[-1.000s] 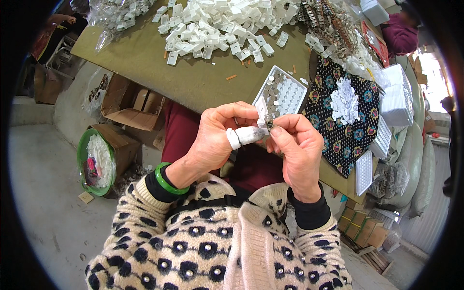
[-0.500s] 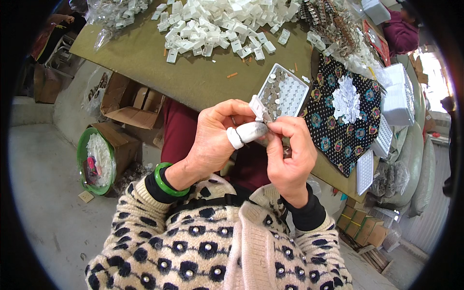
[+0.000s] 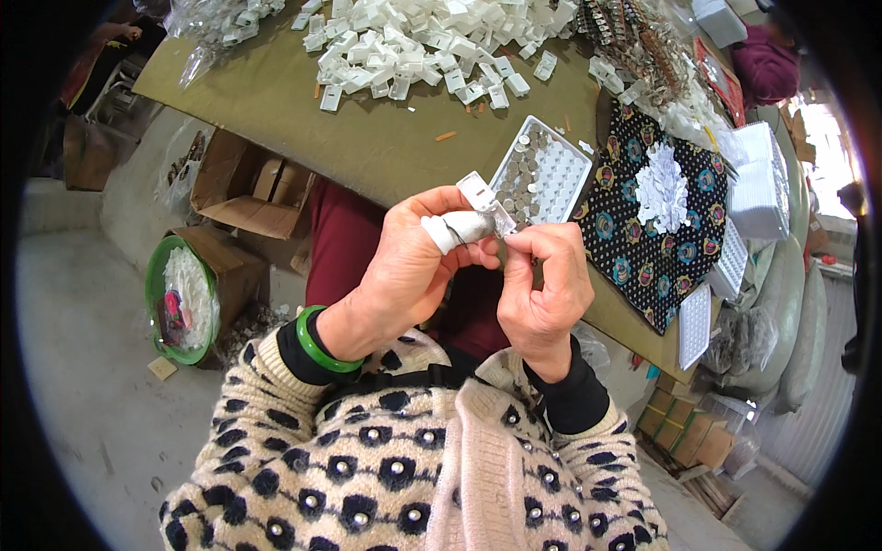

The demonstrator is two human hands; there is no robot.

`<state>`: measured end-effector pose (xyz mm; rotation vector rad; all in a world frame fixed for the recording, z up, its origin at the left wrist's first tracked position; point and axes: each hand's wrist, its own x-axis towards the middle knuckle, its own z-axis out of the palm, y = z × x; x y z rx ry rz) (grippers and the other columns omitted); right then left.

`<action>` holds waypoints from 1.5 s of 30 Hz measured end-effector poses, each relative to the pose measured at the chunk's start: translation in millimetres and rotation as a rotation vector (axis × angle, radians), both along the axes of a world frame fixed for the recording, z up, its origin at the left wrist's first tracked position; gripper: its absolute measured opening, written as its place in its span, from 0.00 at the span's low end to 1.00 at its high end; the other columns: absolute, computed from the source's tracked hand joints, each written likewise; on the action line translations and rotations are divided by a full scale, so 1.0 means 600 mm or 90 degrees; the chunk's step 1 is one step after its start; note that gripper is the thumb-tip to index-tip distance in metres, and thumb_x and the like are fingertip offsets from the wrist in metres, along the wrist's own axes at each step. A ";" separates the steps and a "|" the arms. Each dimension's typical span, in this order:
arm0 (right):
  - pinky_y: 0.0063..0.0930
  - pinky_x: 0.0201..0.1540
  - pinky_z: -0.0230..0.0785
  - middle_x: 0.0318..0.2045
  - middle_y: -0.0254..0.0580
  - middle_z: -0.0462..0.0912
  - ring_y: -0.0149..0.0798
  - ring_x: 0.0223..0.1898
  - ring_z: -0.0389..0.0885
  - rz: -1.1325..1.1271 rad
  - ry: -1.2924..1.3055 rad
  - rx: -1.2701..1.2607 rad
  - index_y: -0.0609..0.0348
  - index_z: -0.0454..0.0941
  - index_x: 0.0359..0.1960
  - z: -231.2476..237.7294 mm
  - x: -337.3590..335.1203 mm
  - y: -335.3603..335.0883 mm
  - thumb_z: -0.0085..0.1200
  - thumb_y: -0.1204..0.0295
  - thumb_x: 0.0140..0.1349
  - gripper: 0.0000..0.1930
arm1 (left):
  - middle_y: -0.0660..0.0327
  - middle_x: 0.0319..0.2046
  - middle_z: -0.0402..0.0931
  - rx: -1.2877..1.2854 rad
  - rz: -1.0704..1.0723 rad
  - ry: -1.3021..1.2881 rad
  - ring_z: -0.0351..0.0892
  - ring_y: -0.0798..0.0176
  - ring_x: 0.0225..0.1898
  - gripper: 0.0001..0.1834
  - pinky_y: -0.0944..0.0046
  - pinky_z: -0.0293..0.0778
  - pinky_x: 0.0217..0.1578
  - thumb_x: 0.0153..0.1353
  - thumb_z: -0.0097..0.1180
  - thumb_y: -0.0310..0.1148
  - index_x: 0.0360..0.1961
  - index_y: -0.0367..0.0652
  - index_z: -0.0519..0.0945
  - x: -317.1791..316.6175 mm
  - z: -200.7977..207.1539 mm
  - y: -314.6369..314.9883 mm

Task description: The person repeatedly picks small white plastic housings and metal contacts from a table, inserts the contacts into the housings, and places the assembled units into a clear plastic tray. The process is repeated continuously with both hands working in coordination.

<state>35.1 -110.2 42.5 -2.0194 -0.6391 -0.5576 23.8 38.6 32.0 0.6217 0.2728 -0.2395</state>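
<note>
My left hand (image 3: 395,257) is closed around a small white plastic case (image 3: 477,192) whose hinged part stands open. A white covering (image 3: 447,233) tied with dark thread wraps one of its fingers. Close against the case, the fingertips of my right hand (image 3: 548,294) are pinched together. What they grip is too small to make out. Just beyond both hands lies a white tray (image 3: 570,184) with many dimples. Small round grey metal discs (image 3: 524,173) are heaped over its left part.
A large pile of white plastic cases (image 3: 413,46) covers the far side of the green table (image 3: 303,129). Right of the tray, white slips (image 3: 661,188) lie on a patterned black cloth (image 3: 617,220). A green basket (image 3: 158,317) and an open cardboard box (image 3: 243,216) stand at left.
The white case has tilted, so its broad face now shows more. Both hands have shifted slightly left, and the left wrapped finger has bent back from the case.
</note>
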 end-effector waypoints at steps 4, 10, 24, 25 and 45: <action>0.24 0.32 0.72 0.30 0.38 0.77 0.31 0.31 0.79 0.028 0.223 0.176 0.63 0.74 0.36 0.000 -0.005 0.000 0.55 0.86 0.61 0.06 | 0.58 0.34 0.81 -0.074 -0.040 0.013 0.81 0.66 0.31 0.14 0.68 0.78 0.35 0.63 0.58 0.30 0.48 0.34 0.78 0.000 -0.002 0.005; 0.21 0.36 0.74 0.37 0.38 0.79 0.28 0.33 0.80 0.150 0.661 0.565 0.64 0.71 0.42 0.005 -0.010 -0.003 0.52 0.83 0.66 0.06 | 0.55 0.37 0.81 -0.003 0.016 -0.043 0.83 0.63 0.33 0.20 0.66 0.80 0.34 0.64 0.58 0.30 0.55 0.35 0.74 -0.001 0.008 0.010; 0.23 0.51 0.68 0.44 0.39 0.78 0.27 0.43 0.76 0.150 0.622 0.502 0.65 0.71 0.48 0.025 -0.011 0.004 0.50 0.81 0.63 0.12 | 0.66 0.34 0.76 0.306 0.075 -0.235 0.74 0.76 0.37 0.09 0.73 0.71 0.39 0.61 0.60 0.18 0.43 0.34 0.80 -0.021 0.010 -0.009; 0.22 0.51 0.68 0.43 0.39 0.77 0.27 0.42 0.76 0.145 0.619 0.507 0.65 0.71 0.47 0.022 -0.015 0.005 0.49 0.82 0.62 0.12 | 0.65 0.32 0.73 0.390 0.079 -0.279 0.72 0.74 0.34 0.11 0.72 0.70 0.35 0.59 0.60 0.17 0.43 0.35 0.81 -0.023 0.008 -0.009; 0.37 0.35 0.70 0.31 0.44 0.76 0.47 0.32 0.78 -0.135 -0.095 -0.252 0.62 0.78 0.36 -0.025 0.167 -0.050 0.56 0.79 0.60 0.03 | 0.61 0.30 0.77 0.144 -0.078 0.014 0.79 0.70 0.24 0.10 0.70 0.77 0.26 0.64 0.55 0.22 0.46 0.33 0.77 -0.038 0.004 -0.004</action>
